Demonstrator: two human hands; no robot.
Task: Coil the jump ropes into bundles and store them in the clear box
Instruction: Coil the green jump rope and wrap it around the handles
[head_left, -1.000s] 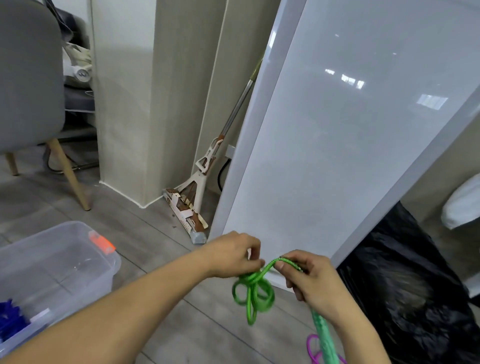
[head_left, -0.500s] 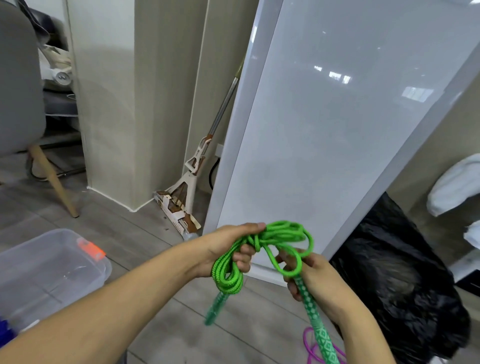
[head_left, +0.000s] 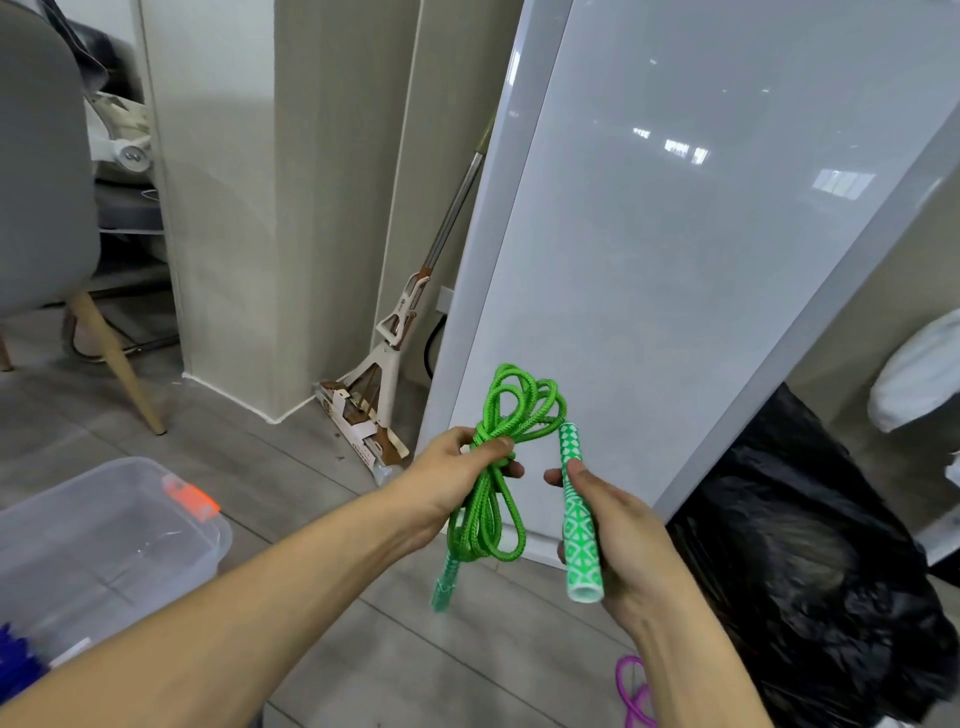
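Observation:
My left hand (head_left: 457, 480) grips the middle of a coiled green jump rope (head_left: 511, 410); loops stand above my fist and hang below it, with one green handle (head_left: 444, 584) dangling at the bottom. My right hand (head_left: 615, 525) holds the rope's other green-and-white patterned handle (head_left: 576, 519) upright, just right of the coil. The clear box (head_left: 111, 540) with an orange latch sits on the floor at lower left, a blue rope (head_left: 15, 662) inside it at the near corner. A purple rope (head_left: 634, 693) lies on the floor by my right forearm.
A white panel (head_left: 675, 260) leans against the wall straight ahead. A mop (head_left: 384, 364) stands left of it, by a beige pillar. A black bag (head_left: 810, 571) fills the right side. A grey chair (head_left: 36, 182) with wooden legs stands at upper left.
My hands have moved apart. The left hand now clamps the gathered coil alone, and the right hand has slid down onto the handle and turned it upright.

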